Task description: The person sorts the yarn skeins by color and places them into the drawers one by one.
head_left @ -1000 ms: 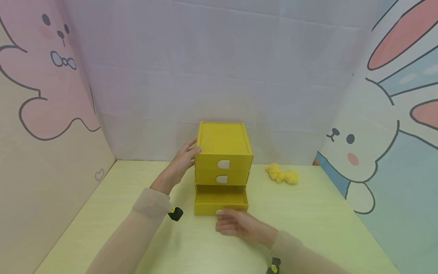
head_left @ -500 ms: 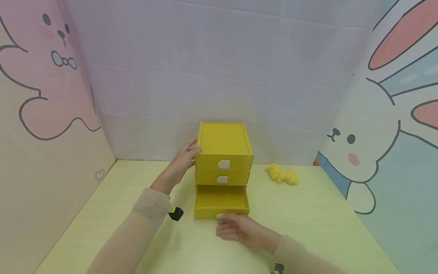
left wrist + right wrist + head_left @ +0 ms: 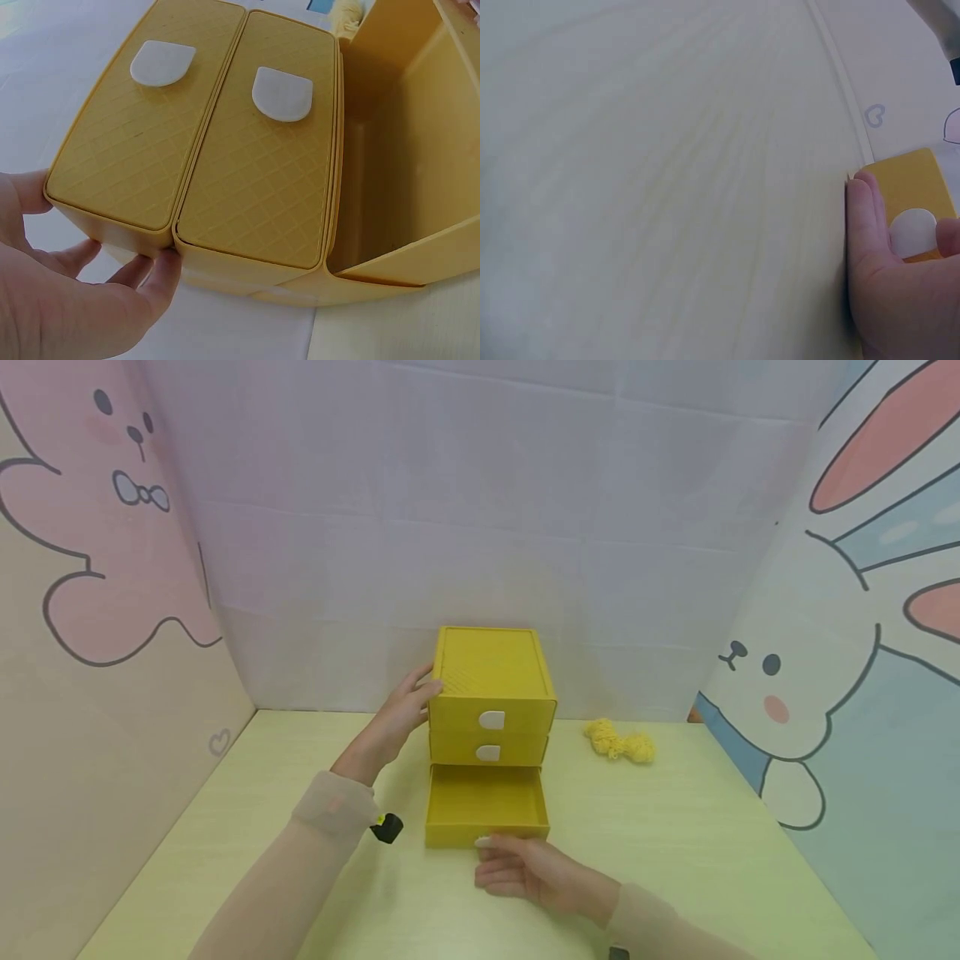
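Note:
A small yellow drawer cabinet (image 3: 493, 664) with three stacked drawers stands at the back of the table. My left hand (image 3: 392, 725) holds its upper left side, thumb at the top edge and fingers bent against the side wall. The bottom drawer (image 3: 450, 837) is pulled far out, and its inside looks bare. My right hand (image 3: 542, 875) pinches that drawer's white handle (image 3: 482, 842), with the thumb over it and the other fingers below. In the left wrist view, the upper two drawers (image 3: 255, 180) are closed.
A twisted bundle of yellow yarn (image 3: 619, 742) lies on the pale table (image 3: 697, 843) to the right of the cabinet. A pale cloth wall (image 3: 487, 510) rises close behind, and printed panels with cartoon animals flank both sides.
My right hand has drawn the bottom drawer a little further out toward me. The left hand keeps its place on the cabinet.

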`<act>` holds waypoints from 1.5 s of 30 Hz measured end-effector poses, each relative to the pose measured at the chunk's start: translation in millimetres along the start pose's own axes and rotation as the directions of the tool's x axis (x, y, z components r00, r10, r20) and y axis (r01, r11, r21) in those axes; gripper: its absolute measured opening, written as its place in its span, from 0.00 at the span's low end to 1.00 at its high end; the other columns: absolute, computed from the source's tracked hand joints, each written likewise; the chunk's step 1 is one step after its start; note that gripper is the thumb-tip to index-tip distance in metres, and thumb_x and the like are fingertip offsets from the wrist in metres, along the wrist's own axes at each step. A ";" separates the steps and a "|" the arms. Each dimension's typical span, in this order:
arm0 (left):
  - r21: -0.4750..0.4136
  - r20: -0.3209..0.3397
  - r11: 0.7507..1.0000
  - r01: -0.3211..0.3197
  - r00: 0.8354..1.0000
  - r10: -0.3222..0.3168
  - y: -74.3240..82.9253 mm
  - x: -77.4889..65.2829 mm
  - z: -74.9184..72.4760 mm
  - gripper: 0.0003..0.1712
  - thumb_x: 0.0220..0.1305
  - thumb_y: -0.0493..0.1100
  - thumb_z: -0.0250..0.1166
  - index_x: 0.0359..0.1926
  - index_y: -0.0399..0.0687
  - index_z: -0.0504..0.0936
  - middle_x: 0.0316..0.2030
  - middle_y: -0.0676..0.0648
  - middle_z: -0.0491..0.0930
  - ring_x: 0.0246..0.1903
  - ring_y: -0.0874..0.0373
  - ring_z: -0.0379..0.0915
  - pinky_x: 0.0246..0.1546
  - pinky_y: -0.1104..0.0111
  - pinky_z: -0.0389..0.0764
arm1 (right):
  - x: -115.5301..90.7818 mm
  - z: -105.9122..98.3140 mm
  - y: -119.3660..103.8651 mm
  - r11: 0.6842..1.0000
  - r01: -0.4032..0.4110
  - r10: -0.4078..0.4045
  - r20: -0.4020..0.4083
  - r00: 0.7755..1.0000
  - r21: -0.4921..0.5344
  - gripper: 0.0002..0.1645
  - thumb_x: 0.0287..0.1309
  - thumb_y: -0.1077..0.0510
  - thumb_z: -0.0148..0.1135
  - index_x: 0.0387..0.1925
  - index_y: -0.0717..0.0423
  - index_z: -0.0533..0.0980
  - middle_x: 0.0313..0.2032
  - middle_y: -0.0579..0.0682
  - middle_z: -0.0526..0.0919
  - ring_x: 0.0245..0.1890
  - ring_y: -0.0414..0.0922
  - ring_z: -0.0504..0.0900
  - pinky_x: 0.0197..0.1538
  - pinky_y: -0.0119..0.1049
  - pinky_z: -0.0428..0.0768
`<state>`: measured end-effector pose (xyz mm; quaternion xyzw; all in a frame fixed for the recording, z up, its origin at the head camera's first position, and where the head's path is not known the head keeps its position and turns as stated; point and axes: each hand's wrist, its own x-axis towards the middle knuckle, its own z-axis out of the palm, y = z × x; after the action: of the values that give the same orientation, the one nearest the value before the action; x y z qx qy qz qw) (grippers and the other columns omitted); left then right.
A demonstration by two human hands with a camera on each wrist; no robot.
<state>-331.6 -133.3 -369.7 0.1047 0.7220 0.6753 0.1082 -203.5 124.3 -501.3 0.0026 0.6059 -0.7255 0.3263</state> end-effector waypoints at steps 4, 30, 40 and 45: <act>-0.003 -0.004 1.000 0.003 1.000 -0.003 0.1 0.4 0.2 0.39 0.84 0.56 0.53 0.86 0.64 0.48 0.82 0.44 0.53 0.80 0.40 0.53 0.82 0.44 0.54 | -2.5 0.6 0.2 1.000 0.002 -0.002 0.013 1.000 -0.005 0.33 0.80 0.48 0.57 0.66 0.75 0.73 0.52 0.65 0.87 0.52 0.53 0.90 0.61 0.47 0.86; 0.005 -0.004 1.000 0.006 1.000 -0.006 -0.5 0.6 -0.9 0.39 0.84 0.56 0.52 0.87 0.62 0.47 0.83 0.43 0.52 0.80 0.40 0.52 0.81 0.44 0.55 | -7.4 -2.5 5.2 0.998 -0.061 0.062 0.062 0.996 -0.026 0.39 0.77 0.41 0.60 0.67 0.74 0.72 0.52 0.63 0.87 0.51 0.54 0.89 0.60 0.48 0.87; 0.018 -0.017 1.000 0.016 1.000 -0.015 -0.9 1.5 -1.2 0.39 0.84 0.57 0.53 0.86 0.64 0.48 0.84 0.47 0.49 0.80 0.41 0.52 0.81 0.45 0.55 | -31.3 -34.5 2.5 0.984 -0.125 0.150 0.210 0.966 -0.129 0.31 0.82 0.49 0.53 0.67 0.72 0.73 0.53 0.59 0.88 0.54 0.53 0.89 0.62 0.48 0.86; 0.022 -0.017 1.000 0.014 1.000 -0.014 0.1 0.7 -0.6 0.39 0.84 0.57 0.53 0.86 0.65 0.48 0.85 0.48 0.47 0.81 0.41 0.51 0.81 0.44 0.55 | -48.2 -59.0 -12.6 0.966 -0.122 0.180 0.250 0.952 -0.228 0.29 0.83 0.50 0.50 0.68 0.70 0.74 0.55 0.56 0.88 0.51 0.47 0.89 0.60 0.45 0.87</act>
<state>-332.3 -133.6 -369.5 0.0951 0.7309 0.6675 0.1058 -194.6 199.5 -486.7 -0.0836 0.6274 -0.6238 0.4585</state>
